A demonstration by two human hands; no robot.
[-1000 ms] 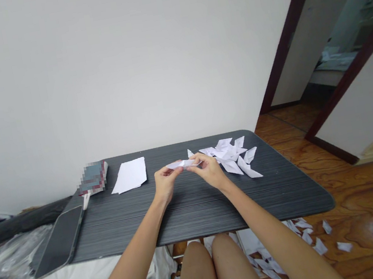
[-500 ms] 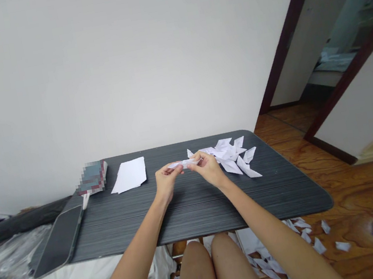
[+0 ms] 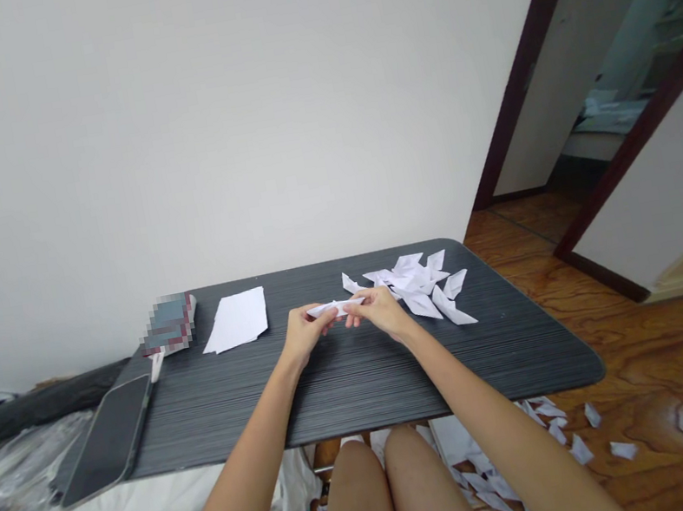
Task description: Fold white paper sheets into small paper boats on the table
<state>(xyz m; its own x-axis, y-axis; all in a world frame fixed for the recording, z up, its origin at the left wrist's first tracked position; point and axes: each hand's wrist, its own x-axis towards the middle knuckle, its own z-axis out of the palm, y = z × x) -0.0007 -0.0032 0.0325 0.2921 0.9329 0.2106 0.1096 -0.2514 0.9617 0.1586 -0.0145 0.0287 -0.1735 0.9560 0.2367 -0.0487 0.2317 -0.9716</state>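
Observation:
Both hands hold a small folded white paper piece just above the dark table. My left hand pinches its left end with thumb and fingers closed. My right hand pinches its right end, fingers curled. A pile of several folded white paper shapes lies on the table just right of my right hand. A stack of flat white sheets lies to the left of my left hand.
A dark phone overhangs the table's left front corner. A blurred small book sits at the back left. Several folded paper pieces litter the wooden floor under and right of the table. An open doorway is at right.
My hands have drawn slightly closer together on the paper piece, which now looks narrower and flatter. Nothing else on the table has moved.

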